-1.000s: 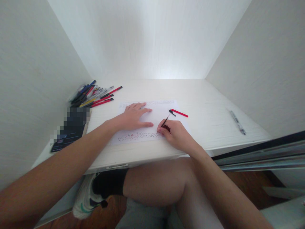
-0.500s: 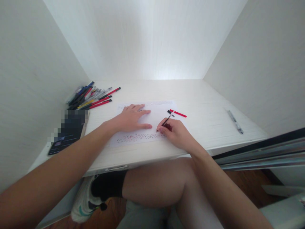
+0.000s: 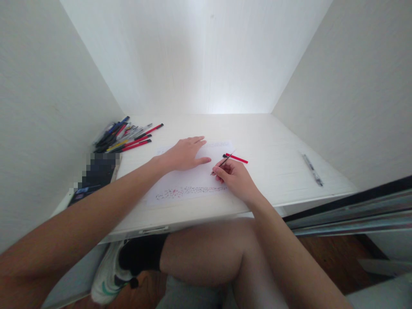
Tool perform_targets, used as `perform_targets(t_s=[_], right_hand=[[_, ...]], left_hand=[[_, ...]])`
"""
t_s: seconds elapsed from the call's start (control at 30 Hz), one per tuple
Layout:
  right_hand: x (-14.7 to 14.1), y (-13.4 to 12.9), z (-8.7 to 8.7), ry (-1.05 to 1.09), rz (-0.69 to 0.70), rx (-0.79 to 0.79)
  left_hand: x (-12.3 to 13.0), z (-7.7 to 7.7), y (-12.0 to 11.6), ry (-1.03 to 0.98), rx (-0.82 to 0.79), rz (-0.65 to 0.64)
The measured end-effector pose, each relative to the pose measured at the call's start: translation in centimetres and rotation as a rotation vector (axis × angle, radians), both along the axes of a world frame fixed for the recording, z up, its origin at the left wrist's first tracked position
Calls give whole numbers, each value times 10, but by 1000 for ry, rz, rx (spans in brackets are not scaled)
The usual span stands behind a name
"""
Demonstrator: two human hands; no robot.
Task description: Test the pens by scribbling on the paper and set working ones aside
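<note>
A white sheet of paper (image 3: 189, 180) lies on the white desk (image 3: 264, 141), with a row of small red and dark marks along its near edge. My left hand (image 3: 185, 153) rests flat on the paper with fingers spread. My right hand (image 3: 233, 176) grips a thin black pen refill (image 3: 222, 163), its tip just above the paper, to the right of my left hand. A red pen barrel with a black end (image 3: 236, 158) lies on the desk just beyond my right hand.
A pile of several red, black and blue pens (image 3: 124, 132) sits at the desk's far left corner. A dark, partly blurred flat object (image 3: 95, 174) lies near the left edge. A grey pen (image 3: 311, 169) lies at the right. White walls close in on three sides.
My right hand has lifted the refill's tip off the row of marks and moved slightly away from me. My left hand has slid farther up the paper.
</note>
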State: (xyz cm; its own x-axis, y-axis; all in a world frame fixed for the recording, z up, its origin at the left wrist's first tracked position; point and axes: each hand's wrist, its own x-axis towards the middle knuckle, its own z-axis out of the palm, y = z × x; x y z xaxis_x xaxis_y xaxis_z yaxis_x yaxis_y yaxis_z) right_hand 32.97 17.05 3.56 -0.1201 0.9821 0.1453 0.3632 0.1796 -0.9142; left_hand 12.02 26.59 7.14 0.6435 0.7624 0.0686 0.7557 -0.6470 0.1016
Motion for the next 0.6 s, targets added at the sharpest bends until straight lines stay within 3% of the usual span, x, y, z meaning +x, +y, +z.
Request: perform_targets(t_s=[0.13,0.43,0.6], right_hand=[[-1,0,3,4,-21,-30],[3,0,8,116,-36,-57],[-11,40,27,126,-33,19]], left_hand=[[4,-3,5,61,-34,-67],[-28,-2,-5,29,3,-93],[-29,-10,-10,-99,30,-67]])
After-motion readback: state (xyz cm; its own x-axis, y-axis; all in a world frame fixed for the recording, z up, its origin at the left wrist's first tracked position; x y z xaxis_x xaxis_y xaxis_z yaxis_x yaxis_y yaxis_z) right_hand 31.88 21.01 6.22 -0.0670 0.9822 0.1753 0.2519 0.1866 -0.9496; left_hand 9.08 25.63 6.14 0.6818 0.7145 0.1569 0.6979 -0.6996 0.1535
